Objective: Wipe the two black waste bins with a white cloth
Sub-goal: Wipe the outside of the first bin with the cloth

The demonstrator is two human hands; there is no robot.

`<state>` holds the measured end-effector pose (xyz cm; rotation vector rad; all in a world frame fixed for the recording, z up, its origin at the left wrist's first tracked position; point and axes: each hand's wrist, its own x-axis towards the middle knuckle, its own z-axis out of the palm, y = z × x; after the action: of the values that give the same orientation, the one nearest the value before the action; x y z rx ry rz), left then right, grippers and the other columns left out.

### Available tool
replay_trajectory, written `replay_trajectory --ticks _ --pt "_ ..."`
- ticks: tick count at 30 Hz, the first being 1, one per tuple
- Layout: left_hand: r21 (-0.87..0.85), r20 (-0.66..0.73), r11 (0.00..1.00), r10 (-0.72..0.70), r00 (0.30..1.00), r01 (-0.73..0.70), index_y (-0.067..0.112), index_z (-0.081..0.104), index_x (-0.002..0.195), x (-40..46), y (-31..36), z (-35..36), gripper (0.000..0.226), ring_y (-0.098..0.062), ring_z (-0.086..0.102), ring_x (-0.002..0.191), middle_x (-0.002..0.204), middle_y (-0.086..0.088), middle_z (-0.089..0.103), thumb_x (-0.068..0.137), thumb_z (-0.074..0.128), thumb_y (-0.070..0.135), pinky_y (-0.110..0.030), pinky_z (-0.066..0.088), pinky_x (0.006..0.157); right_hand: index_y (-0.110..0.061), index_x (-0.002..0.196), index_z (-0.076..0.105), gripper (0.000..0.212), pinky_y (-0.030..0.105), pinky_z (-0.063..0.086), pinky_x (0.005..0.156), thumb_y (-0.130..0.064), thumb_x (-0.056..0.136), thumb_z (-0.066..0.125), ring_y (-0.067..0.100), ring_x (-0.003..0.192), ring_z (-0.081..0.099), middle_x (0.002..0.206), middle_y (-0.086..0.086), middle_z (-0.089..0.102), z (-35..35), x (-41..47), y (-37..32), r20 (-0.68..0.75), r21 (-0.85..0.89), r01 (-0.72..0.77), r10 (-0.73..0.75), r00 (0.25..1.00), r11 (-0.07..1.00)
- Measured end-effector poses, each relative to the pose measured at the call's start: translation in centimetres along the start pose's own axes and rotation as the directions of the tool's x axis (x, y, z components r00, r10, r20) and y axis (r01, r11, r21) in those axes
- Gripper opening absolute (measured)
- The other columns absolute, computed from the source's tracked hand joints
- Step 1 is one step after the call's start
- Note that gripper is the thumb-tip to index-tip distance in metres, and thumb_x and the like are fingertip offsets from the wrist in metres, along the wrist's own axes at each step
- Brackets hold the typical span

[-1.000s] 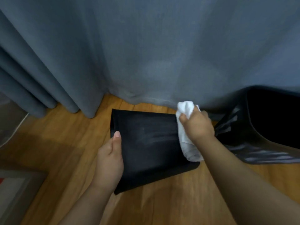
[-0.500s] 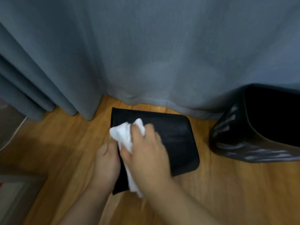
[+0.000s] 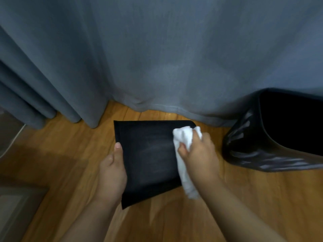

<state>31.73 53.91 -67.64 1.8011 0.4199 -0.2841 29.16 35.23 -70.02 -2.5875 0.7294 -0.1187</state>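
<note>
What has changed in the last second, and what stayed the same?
The right hand, gripping the white cloth, swept left across the bin, then back to its right edge. The left hand kept holding the bin's left edge; the second bin stayed put.

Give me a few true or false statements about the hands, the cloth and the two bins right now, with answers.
1. The right hand grips the white cloth. True.
2. The left hand holds the cloth. False: it grips the left edge of the near bin.
3. The second bin stands to the right, untouched. True.
4. The cloth lies on the wooden floor. False: it is pressed on the near bin's right side.
5. A red curtain hangs behind. False: the curtain is grey-blue.
</note>
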Motion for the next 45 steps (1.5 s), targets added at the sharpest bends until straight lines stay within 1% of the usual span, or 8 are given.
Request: replay_trajectory --ticks 8,15,18,20,24,28,35,45 --pt "-0.038 -0.019 0.994 -0.104 0.994 0.103 0.008 0.059 0.089 0.0 0.7 0.3 0.051 -0.028 0.054 0.074 0.084 -0.014 0.058 0.101 0.036 0.052 -0.034 0.041 0.064 -0.017 0.138 0.036 0.055 0.040 0.043 0.082 -0.037 0.090 0.054 0.038 0.107 0.051 0.125 0.018 0.042 -1.5 1.9 3.9 -0.020 -0.142 -0.207 0.207 0.978 0.968" --pt "-0.326 0.300 0.855 -0.312 0.901 0.404 0.017 0.070 0.112 -0.1 2.3 -0.1 0.045 -0.027 0.073 0.096 0.105 -0.009 0.076 0.098 0.044 0.052 -0.041 0.053 0.087 -0.030 0.126 0.039 0.046 0.035 0.045 0.075 -0.045 0.085 0.055 0.024 0.097 0.050 0.116 0.003 0.040 -2.3 -3.9 -4.5 0.023 0.086 0.139 -0.142 0.990 0.987" --pt "-0.346 0.400 0.804 -0.340 0.851 0.484 0.005 0.070 0.096 -0.4 2.6 -0.8 0.051 -0.021 0.075 0.064 0.077 -0.015 0.076 0.099 0.040 0.046 -0.037 0.052 0.069 -0.032 0.112 0.042 0.049 0.033 0.051 0.054 -0.043 0.069 0.062 0.019 0.079 0.054 0.099 0.000 0.048 -0.9 -7.0 -7.9 0.052 0.119 0.307 -0.315 0.948 0.944" --pt "-0.273 0.392 0.824 -0.375 0.840 0.496 0.004 0.064 0.094 -0.7 3.9 -0.2 0.044 -0.013 0.073 0.059 0.068 -0.010 0.074 0.102 0.037 0.039 -0.029 0.057 0.061 -0.032 0.109 0.046 0.050 0.027 0.051 0.049 -0.043 0.063 0.062 0.014 0.071 0.053 0.090 -0.003 0.050 -0.2 -7.8 -8.6 0.042 0.170 0.306 -0.317 0.948 0.937" --pt "0.303 0.338 0.878 -0.462 0.820 0.370 0.004 0.047 0.138 -2.0 5.8 -0.4 0.037 -0.011 0.059 0.123 0.143 -0.010 0.054 0.103 0.044 0.014 -0.020 0.039 0.104 -0.033 0.113 0.046 0.046 0.027 0.051 0.054 -0.044 0.069 0.052 0.013 0.073 0.052 0.091 -0.004 0.050 0.4 -8.1 -8.3 -0.031 0.189 0.327 -0.328 0.944 0.926" --pt "-0.305 0.363 0.839 -0.335 0.870 0.450 -0.005 0.051 0.131 -0.6 4.2 -0.1 0.050 -0.005 0.067 0.046 0.089 -0.011 0.077 0.104 0.038 0.035 -0.016 0.052 0.043 -0.032 0.115 0.046 0.049 0.027 0.051 0.055 -0.042 0.069 0.057 0.013 0.074 0.052 0.092 -0.003 0.051 0.9 -7.9 -7.6 -0.077 0.130 0.345 -0.337 0.938 0.930" --pt "-0.290 0.317 0.808 -0.425 0.848 0.513 0.014 0.058 0.129 0.0 2.9 -1.2 0.046 -0.030 0.069 0.104 0.116 -0.013 0.072 0.101 0.041 0.047 -0.043 0.054 0.080 -0.028 0.111 0.046 0.045 0.037 0.051 0.057 -0.044 0.071 0.052 0.023 0.080 0.055 0.099 0.004 0.050 2.0 -6.1 -0.8 -0.094 0.096 0.156 -0.147 0.985 0.983" --pt "-0.181 0.345 0.847 -0.421 0.839 0.500 0.017 0.051 0.139 0.8 3.4 -1.4 0.053 -0.027 0.066 0.110 0.123 -0.009 0.069 0.101 0.037 0.051 -0.045 0.050 0.096 -0.013 0.114 0.044 0.033 0.029 0.035 0.070 -0.025 0.086 0.059 0.017 0.084 0.045 0.099 0.002 0.041 0.6 -2.4 6.6 -0.149 0.186 -0.122 0.151 0.977 0.975"
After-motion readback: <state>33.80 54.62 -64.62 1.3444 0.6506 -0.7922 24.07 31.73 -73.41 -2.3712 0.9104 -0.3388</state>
